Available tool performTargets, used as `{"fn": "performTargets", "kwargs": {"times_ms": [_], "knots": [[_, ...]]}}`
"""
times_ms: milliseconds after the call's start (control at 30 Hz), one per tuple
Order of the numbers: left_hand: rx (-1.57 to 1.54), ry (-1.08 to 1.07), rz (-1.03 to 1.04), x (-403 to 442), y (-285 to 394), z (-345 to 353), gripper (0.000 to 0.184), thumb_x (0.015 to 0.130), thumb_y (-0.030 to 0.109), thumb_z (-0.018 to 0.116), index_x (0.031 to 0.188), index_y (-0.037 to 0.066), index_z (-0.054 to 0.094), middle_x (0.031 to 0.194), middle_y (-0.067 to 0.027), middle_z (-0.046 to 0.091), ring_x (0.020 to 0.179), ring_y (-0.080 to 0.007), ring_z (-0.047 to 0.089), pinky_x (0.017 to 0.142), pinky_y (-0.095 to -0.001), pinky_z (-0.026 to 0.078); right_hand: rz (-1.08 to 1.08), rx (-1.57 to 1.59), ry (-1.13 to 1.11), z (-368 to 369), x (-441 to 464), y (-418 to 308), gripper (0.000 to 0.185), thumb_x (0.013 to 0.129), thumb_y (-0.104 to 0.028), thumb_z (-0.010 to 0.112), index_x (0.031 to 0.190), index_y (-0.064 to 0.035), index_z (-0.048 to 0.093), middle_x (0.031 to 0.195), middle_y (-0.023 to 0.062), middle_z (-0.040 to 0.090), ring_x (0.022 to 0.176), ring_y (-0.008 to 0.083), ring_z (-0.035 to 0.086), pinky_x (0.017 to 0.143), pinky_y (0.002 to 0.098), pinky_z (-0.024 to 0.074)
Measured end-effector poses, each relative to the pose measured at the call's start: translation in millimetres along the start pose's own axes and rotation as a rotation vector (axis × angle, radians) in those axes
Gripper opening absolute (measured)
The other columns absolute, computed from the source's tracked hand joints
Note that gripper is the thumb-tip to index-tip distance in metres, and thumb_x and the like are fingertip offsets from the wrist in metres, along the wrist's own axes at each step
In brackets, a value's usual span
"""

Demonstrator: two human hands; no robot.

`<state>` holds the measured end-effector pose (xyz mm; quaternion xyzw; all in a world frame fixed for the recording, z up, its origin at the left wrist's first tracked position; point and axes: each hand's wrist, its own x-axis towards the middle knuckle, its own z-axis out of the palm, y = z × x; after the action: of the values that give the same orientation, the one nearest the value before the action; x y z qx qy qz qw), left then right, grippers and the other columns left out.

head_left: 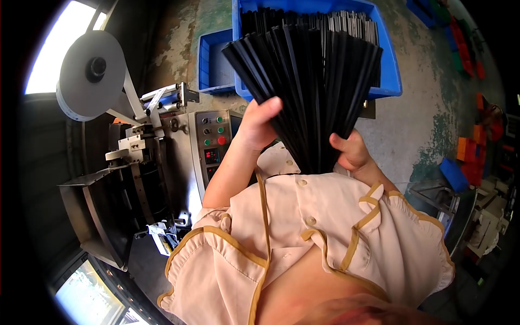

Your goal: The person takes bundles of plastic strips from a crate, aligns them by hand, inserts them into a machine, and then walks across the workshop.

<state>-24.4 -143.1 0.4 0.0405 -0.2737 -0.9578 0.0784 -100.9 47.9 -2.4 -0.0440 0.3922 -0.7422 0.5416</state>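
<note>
over a worn concrete floor (403, 130) with flaking green paint, a boxy metal machine (184, 149) stands at the person's left. straight ahead, a smooth blue plastic bin (391, 67) holds slim strips (355, 24), dark and grey, packed close. the pale cloth shirt (287, 208) has ruffled sleeves and tan edging. between the person's chest and the bin, a bundle of straight black strips (309, 92) fans wide at the top and narrows toward the shirt, hiding part of the bin; the shirt front covers its lowest tips. a smaller blue bin (218, 89) sits beside the big one, and a flat white roll (76, 70) stands over the machine. the left hand (259, 123) and right hand (353, 151) clasp the bundle's sides, thumbs in front, other fingers mostly hidden. round red and green buttons (221, 140) dot the machine.
</note>
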Motion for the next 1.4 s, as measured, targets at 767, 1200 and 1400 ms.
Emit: {"fn": "performTargets", "kwargs": {"times_ms": [767, 1200, 1400], "knots": [[0.272, -0.238, -0.554, 15, -34, 21, 0.064, 0.074, 0.036, 0.064, 0.121, 0.002, 0.036, 0.105, -0.0212, 0.054, 0.09, -0.0316, 0.058, 0.078, -0.0403, 0.048, -1.66, -2.097, -0.274, 3, 62, -103, 0.01, 0.074, -0.019, 0.057, 0.083, -0.0176, 0.054, 0.087, -0.0023, 0.06, 0.09, 0.0178, 0.056, 0.094, 0.0357, 0.0318], [0.32, -0.039, -0.323, -21, -27, 31, 0.047, 0.068, 0.009, 0.069, 0.108, 0.0, 0.046, 0.098, -0.0117, 0.057, 0.086, -0.0208, 0.058, 0.078, -0.0326, 0.047, -0.252, 0.122, -0.231, 20, 51, -44, 0.048, 0.082, -0.033, 0.056, 0.116, -0.0016, 0.044, 0.107, 0.0071, 0.054, 0.096, 0.0168, 0.053, 0.08, 0.0289, 0.0435], [0.224, 0.067, -0.262, -43, -29, 28, 0.044, 0.076, 0.006, 0.061, 0.115, -0.001, 0.043, 0.105, -0.0103, 0.055, 0.092, -0.0183, 0.056, 0.083, -0.0309, 0.045, -0.319, -0.208, 0.01, 43, 27, -40, 0.043, 0.074, -0.015, 0.067, 0.11, -0.0005, 0.047, 0.103, 0.0095, 0.056, 0.095, 0.0188, 0.054, 0.086, 0.0312, 0.042]]}}
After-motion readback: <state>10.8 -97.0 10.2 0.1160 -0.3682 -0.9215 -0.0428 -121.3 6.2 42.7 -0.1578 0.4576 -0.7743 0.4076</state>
